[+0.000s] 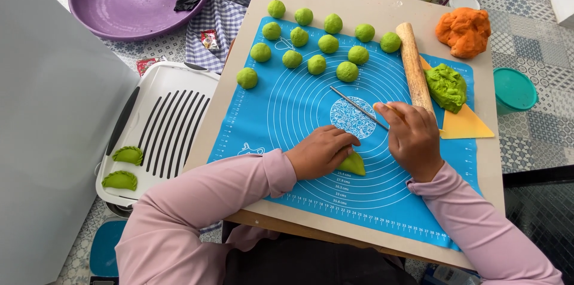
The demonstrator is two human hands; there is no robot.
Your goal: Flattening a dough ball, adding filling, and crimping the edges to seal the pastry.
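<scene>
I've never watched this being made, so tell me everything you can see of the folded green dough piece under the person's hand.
The folded green dough piece looks soft and smooth, a bright green wedge lying flat on the blue silicone mat. The left hand presses on it, covering most of it; only one pointed end shows. The right hand does not touch it.

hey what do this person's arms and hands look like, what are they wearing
Both arms are covered by long, pale pink sleeves of soft, plain fabric, slightly bunched, with simple cuffs ending at the wrists. The left hand and right hand are bare: no gloves show, and no rings, watch or bracelets are visible from this view. No markings or patterns show on the sleeves.
</scene>
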